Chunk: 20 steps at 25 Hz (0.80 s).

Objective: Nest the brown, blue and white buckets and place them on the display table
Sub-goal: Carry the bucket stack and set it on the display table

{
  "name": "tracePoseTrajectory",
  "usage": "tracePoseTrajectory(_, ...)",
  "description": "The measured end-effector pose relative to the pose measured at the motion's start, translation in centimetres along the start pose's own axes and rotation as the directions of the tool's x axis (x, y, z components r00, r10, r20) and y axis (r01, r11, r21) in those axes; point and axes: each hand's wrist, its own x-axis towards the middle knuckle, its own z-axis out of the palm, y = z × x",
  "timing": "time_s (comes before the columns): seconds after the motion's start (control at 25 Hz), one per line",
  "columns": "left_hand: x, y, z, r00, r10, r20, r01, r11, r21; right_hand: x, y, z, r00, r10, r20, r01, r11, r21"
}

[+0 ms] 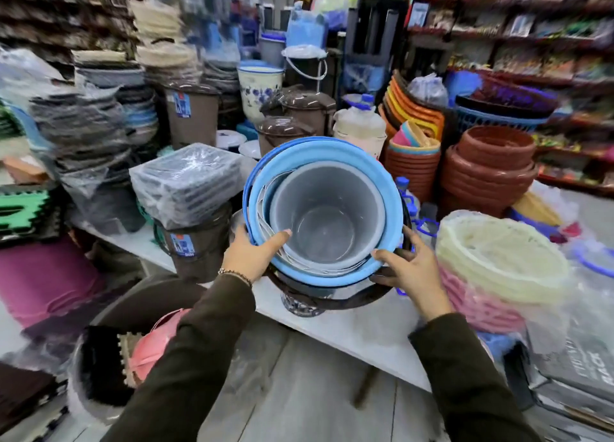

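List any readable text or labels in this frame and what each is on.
"BACK": partly legible on the grey wrapped pack at the lower right; the rest is blurred.
Blue label on the brown bin at the back: unreadable.
Blue label on the brown bin at the table edge: unreadable.
Shelf packaging: blurred.

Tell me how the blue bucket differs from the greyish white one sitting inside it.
The blue bucket has the wider rim and rings the white bucket, which nests inside it. The blue bucket shows mostly its rim, while the white bucket shows its whole interior down to the base. The left hand has its thumb hooked over both rims; the right hand reaches only the blue rim. Both are round, tilted toward the camera and empty.
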Motion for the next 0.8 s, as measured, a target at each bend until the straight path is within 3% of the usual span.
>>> tracePoseTrajectory(0.24,13.6,3.4,1.9,0.991,-0.011,0.132,0.025,0.994,-0.106,12.5,0.1,4.5,0.993,0.056,-0.101,-0.059,0.998,-0.034)
tracePoseTrajectory(0.4,20.1,0.4,4.2,0.969,-0.155,0.193,0.181,0.976,-0.123,17.3,3.7,6.0,0.976,0.157,-0.154,-0.171,0.982,-0.083)
tracePoseTrajectory(0.52,26.3,-5.9,6.2,0.941,-0.276,0.197,0.277,0.961,0.021,19.2,7.6,6.9,0.952,0.239,-0.193,-0.258,0.963,-0.080)
tracePoseTrajectory(0.64,34.0,-18.1,10.3,0.900,-0.403,0.165,0.368,0.906,0.210,20.6,12.0,7.4,0.920,0.285,-0.270,-0.319,0.943,-0.092)
tracePoseTrajectory(0.8,34.4,-21.7,12.3,0.834,-0.539,0.116,0.477,0.811,0.339,22.0,17.4,7.6,0.890,0.356,-0.286,-0.415,0.892,-0.182)
